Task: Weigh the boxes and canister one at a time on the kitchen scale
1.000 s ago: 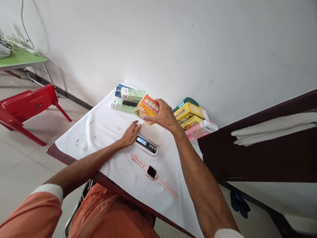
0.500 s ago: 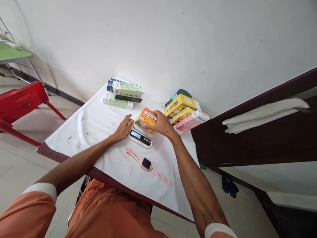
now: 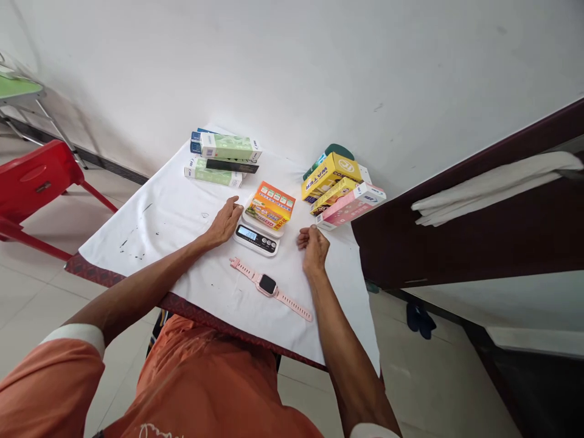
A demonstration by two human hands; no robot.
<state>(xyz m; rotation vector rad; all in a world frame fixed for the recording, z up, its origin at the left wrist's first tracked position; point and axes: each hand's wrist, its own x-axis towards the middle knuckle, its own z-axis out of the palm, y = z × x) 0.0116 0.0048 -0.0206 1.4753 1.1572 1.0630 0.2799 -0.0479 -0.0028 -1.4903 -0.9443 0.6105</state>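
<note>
A white digital kitchen scale with a lit display stands on the cloth-covered table. An orange and yellow box lies on its platform, touched by neither hand. Just left of the scale, my left hand rests on the cloth with its fingers stretched out and nothing held. My right hand is on the cloth to the right of the scale, its fingers curled in and apparently holding nothing. In front of the scale lies a pink smartwatch, strap laid out flat.
Green-and-white cartons are stacked at the back left with a black box. To the right stand a yellow box, a pink box and a dark green container. A red chair is beyond the table's left edge.
My right hand has let go of the orange box and moved down and right onto the cloth, its fingers now curled. The scale's reading has changed. The view has shifted slightly.
</note>
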